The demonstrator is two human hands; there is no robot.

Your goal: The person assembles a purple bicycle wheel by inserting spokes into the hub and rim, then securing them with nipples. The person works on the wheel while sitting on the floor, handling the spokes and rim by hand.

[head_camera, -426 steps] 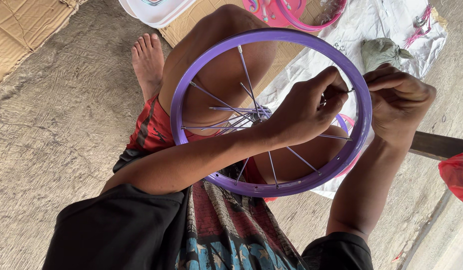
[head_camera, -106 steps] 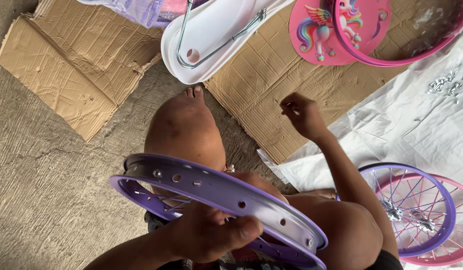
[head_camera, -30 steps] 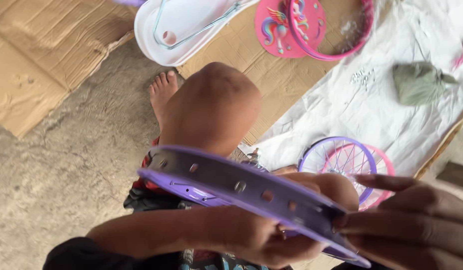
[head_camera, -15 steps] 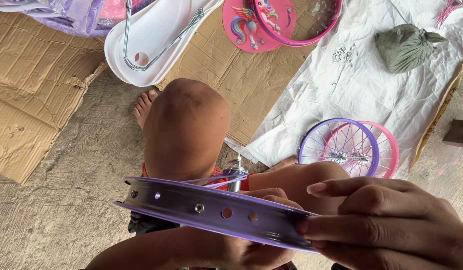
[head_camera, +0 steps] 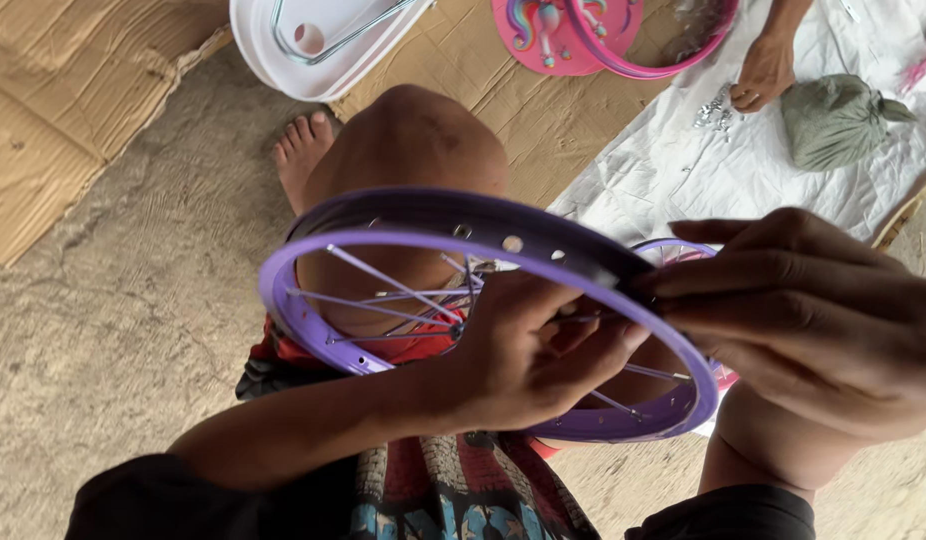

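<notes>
Fingers of two hands, left hand (head_camera: 528, 350) and right hand (head_camera: 813, 310), pinch one purple rim (head_camera: 403, 215).

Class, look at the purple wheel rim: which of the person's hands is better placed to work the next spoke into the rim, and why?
Probably the left hand: it sits inside the purple rim among the spokes, fingers by the rim holes. The right hand grips the rim's outer edge, steadying it.

Flattened brown cardboard sheet (head_camera: 73, 110): on floor at its far left corner, creased, plain. Second cardboard piece (head_camera: 503, 90): along floor's far edge, under white tray and pink discs, plain brown. Green tied bag (head_camera: 838, 120): on white sheet near far right corner, bulging, knotted on right side. No labels, signs or screens visible.
</notes>
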